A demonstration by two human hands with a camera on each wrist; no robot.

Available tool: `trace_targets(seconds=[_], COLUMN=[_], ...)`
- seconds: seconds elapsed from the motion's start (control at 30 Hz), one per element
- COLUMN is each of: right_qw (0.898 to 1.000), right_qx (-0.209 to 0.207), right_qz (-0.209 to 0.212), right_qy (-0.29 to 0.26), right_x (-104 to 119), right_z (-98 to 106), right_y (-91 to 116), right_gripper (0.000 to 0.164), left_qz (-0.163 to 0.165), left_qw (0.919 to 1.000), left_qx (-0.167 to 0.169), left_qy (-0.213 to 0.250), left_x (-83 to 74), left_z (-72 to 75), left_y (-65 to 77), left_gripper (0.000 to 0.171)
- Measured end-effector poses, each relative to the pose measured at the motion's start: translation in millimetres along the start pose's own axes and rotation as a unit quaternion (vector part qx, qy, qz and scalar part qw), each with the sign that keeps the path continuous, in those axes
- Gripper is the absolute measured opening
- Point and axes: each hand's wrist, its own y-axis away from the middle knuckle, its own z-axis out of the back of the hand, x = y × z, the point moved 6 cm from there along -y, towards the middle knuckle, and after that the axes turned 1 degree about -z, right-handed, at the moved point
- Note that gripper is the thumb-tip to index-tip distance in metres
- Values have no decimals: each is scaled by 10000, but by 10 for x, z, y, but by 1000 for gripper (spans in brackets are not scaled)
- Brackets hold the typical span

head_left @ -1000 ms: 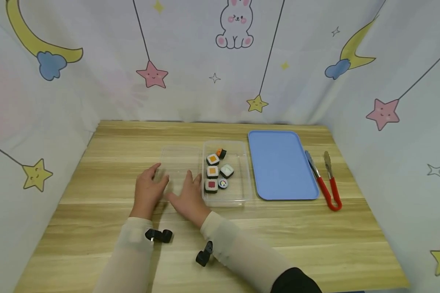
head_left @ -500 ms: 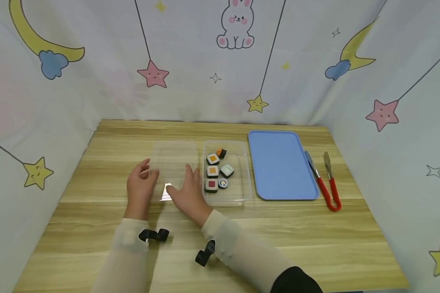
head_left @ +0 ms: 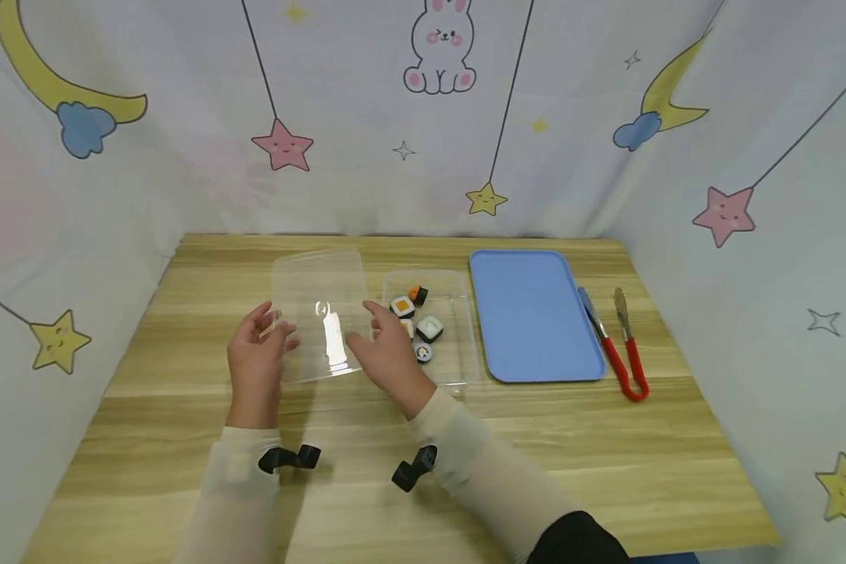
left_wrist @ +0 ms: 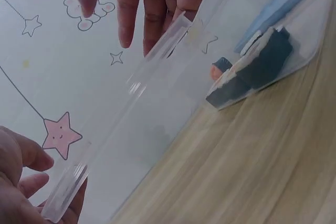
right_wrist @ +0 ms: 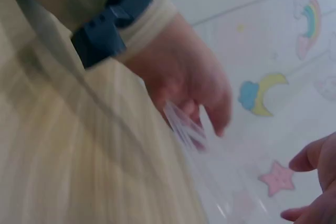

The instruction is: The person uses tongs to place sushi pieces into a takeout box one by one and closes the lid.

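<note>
Between the two hands a clear plastic lid [head_left: 310,294] is held up, tilted, with light glinting off it. My left hand [head_left: 254,364] grips its left edge; the left wrist view has fingers on both sides of the rim. The right hand [head_left: 395,356] holds the opposite edge, the lid [right_wrist: 223,182] passing between thumb and fingers in the right wrist view. Just right of it, a clear plastic container [head_left: 471,337] holds several sushi pieces [head_left: 429,328], some orange-, red- or green-centred. The right hand partly covers the left-hand pieces.
A blue tray [head_left: 536,313] lies right of the container. Tongs with red handles [head_left: 636,380] lie beyond it, near the table's right side. Behind the wooden table [head_left: 507,439] hangs a white curtain [head_left: 366,188] printed with stars and moons.
Both hands have raised the lid from low over the table and tilted it up. The left hand moved left, the right hand slightly right, now overlapping the container's left edge.
</note>
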Motion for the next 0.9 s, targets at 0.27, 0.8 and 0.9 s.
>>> trace_targets(seconds=[0.27, 0.8, 0.9], right_qw=[9970, 9728, 9683], right_qx=[-454, -259, -40], right_qz=[23, -736, -771], right_qy=[-620, -2183, -2378], right_x=[-108, -450, -477], right_z=[516, 1136, 1200], right_y=[-151, -289, -303], right_gripper=[48, 25, 26], left_qz=[153, 671, 788], left_qw=[9983, 9849, 9808], left_qx=[494, 1595, 1781], left_qy=[278, 104, -61], left_x=[-133, -146, -152], left_z=[-348, -985, -1047], left_y=[87, 160, 153], left_gripper=[65, 54, 53])
